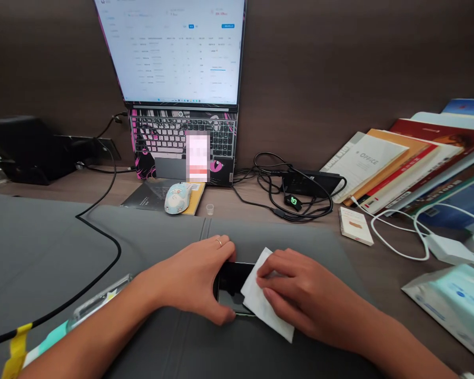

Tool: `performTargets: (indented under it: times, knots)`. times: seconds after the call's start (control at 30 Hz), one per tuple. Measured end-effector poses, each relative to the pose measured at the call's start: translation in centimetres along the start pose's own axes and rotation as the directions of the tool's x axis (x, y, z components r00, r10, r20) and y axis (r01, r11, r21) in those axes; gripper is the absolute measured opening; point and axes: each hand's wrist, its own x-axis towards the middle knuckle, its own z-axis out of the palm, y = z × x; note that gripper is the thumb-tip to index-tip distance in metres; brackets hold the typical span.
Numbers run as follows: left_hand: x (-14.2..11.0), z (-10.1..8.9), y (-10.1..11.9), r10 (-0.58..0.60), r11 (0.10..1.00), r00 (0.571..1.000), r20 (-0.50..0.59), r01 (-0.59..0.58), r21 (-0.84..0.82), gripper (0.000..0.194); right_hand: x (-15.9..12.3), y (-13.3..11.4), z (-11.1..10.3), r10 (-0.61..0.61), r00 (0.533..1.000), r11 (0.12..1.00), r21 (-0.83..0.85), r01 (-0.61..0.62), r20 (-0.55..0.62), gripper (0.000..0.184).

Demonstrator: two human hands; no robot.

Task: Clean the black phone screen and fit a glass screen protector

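A dark smartphone lies on the grey desk mat, its glossy screen facing up. My left hand, with a ring on one finger, grips the phone's left end between thumb and fingers. A folded white tissue is pinched in my right hand. It lies over the right part of the phone, which the tissue and hand hide. Under my left forearm shows part of a clear plastic case with a yellow star.
Behind the mat stand an open laptop, a patterned mouse and a small clear cup. Coiled black cables and leaning books are at right, above a tissue pack. A black cable crosses the left side.
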Motion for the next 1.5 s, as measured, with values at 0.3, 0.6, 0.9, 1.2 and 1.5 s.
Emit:
performTargets:
  times: [0.3,0.6,0.9,1.2,1.5]
  knots:
    - [0.11,0.0,-0.13,0.014,1.0,1.0,0.0,-0.014,0.004,0.051,0.05,-0.22,0.14,0.002,1.0,1.0,0.024,-0.001,-0.009,0.023]
    - [0.0,-0.05,-0.09,0.012,1.0,1.0,0.001,-0.012,-0.003,0.052,0.02,-0.26,0.04,0.002,1.0,0.999,0.038,-0.002,-0.004,0.025]
    - [-0.02,-0.16,-0.05,0.009,1.0,1.0,-0.001,-0.009,-0.008,0.052,0.15,-0.31,0.18,-0.017,1.0,0.999,0.047,0.018,-0.022,0.022]
    - [0.09,-0.18,-0.01,0.007,1.0,1.0,0.0,-0.007,-0.006,0.052,0.03,0.05,0.21,-0.016,0.993,1.0,-0.008,0.015,-0.116,0.034]
    - [-0.01,-0.21,-0.14,0.011,1.0,1.0,0.002,-0.011,-0.013,0.054,0.38,0.11,0.82,0.007,0.995,1.0,0.012,-0.006,-0.101,0.027]
